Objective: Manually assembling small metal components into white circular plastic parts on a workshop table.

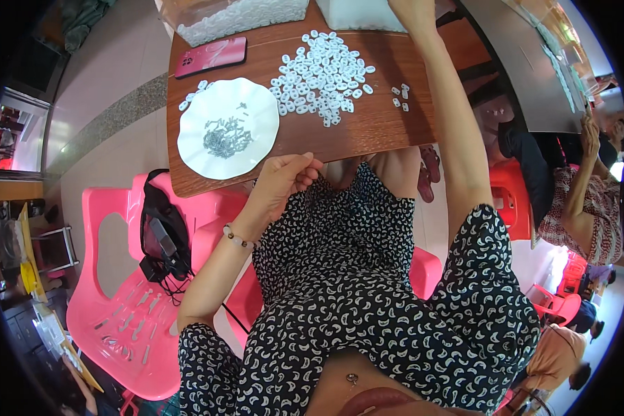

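My left hand (290, 179) is at the table's front edge, just right of a white scalloped plate (189, 132). Its fingers are curled and the thumb presses on the index finger; anything pinched there is too small to make out. Small grey metal screws or pins (227, 139) lie heaped in the plate. My right arm stretches to the far side, where my right hand (414, 15) is at a white container (359, 14); its fingers are cut off by the picture's edge. Between the hands spreads a pile of small white oval plastic pieces (322, 76), each with holes.
A pink phone (211, 57) lies at the far left of the wooden table (374, 125), beside a clear bin (239, 15) of white pieces. Several loose pieces (401, 97) lie at right. A pink chair (104, 277) holding a black bag (163, 222) stands left. Other people sit at right.
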`<state>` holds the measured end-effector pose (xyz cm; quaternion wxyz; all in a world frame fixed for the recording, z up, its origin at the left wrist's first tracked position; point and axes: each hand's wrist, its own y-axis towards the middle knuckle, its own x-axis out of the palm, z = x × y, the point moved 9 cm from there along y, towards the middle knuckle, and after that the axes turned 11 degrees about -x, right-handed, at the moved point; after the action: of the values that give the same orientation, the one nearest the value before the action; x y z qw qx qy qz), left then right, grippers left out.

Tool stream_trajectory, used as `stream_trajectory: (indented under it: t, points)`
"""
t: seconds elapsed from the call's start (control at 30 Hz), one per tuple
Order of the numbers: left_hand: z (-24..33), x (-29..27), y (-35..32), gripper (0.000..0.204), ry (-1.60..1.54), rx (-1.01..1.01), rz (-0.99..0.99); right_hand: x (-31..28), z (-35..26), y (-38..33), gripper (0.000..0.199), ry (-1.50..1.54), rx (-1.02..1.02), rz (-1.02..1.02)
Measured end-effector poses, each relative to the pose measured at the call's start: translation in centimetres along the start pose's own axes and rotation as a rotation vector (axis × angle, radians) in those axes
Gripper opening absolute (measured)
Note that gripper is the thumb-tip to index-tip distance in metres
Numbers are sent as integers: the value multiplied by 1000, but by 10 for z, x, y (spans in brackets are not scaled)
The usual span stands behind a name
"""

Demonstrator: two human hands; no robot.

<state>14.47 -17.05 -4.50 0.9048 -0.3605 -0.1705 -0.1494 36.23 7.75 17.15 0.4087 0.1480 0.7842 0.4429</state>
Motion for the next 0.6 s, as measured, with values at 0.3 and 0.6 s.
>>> stream_trajectory:
  t: [0.3,0.6]
  points:
    - [-8,-3,7,29,21,-5,8,6,-96,-200,11,432,136,-469]
    - [-9,13,-4,24,125,27,48,11,-111,-210,13,222,0,-449]
